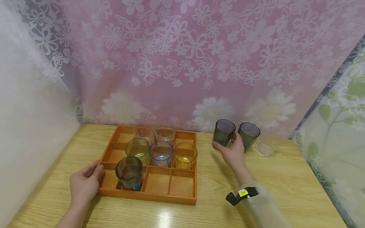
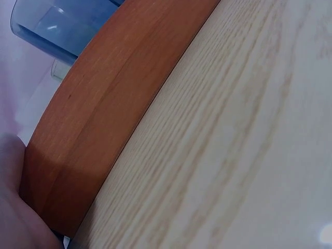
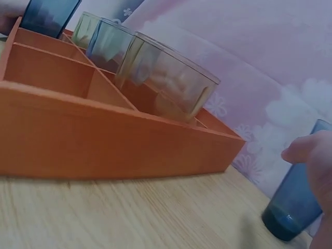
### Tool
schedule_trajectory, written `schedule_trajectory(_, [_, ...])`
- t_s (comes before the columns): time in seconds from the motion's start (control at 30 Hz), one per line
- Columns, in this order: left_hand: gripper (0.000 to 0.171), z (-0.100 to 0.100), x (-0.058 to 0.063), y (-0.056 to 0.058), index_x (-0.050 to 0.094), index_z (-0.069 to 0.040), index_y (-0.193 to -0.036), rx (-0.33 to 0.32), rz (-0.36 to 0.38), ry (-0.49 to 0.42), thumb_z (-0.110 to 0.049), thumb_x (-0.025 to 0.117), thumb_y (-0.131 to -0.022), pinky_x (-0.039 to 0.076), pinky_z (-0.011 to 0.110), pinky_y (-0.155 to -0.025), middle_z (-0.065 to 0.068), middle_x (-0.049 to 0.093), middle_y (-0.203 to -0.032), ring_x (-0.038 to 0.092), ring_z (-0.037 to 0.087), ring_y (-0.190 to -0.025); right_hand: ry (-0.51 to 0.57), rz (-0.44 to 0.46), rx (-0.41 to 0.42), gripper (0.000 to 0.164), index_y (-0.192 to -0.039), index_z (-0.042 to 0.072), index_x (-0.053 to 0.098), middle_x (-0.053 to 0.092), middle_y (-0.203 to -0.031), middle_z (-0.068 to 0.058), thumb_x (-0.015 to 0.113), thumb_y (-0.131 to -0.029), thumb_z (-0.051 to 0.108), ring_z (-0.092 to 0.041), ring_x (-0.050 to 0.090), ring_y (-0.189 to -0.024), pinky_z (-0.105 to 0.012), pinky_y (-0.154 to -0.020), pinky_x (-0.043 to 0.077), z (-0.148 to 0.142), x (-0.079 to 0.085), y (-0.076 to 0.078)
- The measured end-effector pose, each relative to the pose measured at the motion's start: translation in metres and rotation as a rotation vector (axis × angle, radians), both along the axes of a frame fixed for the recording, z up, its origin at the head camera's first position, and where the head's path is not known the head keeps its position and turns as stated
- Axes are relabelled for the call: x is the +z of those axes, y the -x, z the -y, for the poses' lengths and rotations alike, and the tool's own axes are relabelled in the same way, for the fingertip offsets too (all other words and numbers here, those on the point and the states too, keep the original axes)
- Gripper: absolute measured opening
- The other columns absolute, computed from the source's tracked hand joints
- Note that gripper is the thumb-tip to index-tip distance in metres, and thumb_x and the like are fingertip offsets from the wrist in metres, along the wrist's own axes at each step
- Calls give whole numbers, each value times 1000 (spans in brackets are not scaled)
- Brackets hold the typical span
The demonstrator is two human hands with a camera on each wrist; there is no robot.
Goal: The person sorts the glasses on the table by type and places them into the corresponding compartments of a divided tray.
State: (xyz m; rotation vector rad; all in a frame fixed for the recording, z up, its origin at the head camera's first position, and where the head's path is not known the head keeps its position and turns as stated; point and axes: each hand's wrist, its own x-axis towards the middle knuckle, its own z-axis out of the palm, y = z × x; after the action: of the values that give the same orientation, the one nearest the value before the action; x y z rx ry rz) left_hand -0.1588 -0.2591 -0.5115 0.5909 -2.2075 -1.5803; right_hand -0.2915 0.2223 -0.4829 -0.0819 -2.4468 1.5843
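On the right side of the table, my right hand (image 1: 234, 154) grips a dark grey glass (image 1: 223, 129), thumb on its near side and fingers round its right. The right wrist view shows this glass (image 3: 291, 207) as bluish, partly hidden behind the hand. My left hand (image 1: 84, 185) holds the left wall of a wooden compartment tray (image 1: 150, 196) near its front corner. Inside the tray stand a green glass (image 1: 137, 149), a blue glass (image 1: 161, 153) and a yellow glass (image 1: 185, 155), with two clear glasses (image 1: 165, 134) behind them. Another dark grey glass (image 1: 129, 172) leans in the front left part.
Just right of the gripped glass stands another dark grey glass (image 1: 249, 133), and beyond it a clear glass (image 1: 266, 147). A pink flowered curtain (image 1: 187, 57) hangs along the table's back edge. Pale sheets border both sides. Light wood table (image 1: 226, 217) surface lies in front of the tray.
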Motion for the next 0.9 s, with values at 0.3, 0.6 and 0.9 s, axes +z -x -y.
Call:
schedule_trajectory(0.3, [35,0,-1,1,73,-2,-133,2,-13,5,-19,74,-102,48,6,-80,17,71,-127,60,-12,-101,-16,-30,-66,105,-166,3,21,37,-162,-25,86,-90,34,-43,38,-148,-57,-118,36,12,-8,21])
schedule_trajectory(0.6, [35,-2,0,1,73,-3,-133,-2,9,14,-20,73,-103,47,5,-81,17,72,-126,64,1,-111,-72,-22,-75,105,-166,3,27,39,-162,-24,88,-88,40,-42,36,-149,-59,-119,34,6,-10,35])
schedule_trajectory(0.9, [35,1,-4,3,74,-3,-133,9,-16,3,-20,74,-102,48,6,-80,18,71,-126,58,-17,-96,-109,-35,-9,91,-154,-1,42,50,-150,-26,89,-88,38,-45,45,-140,-61,-113,39,3,-7,43])
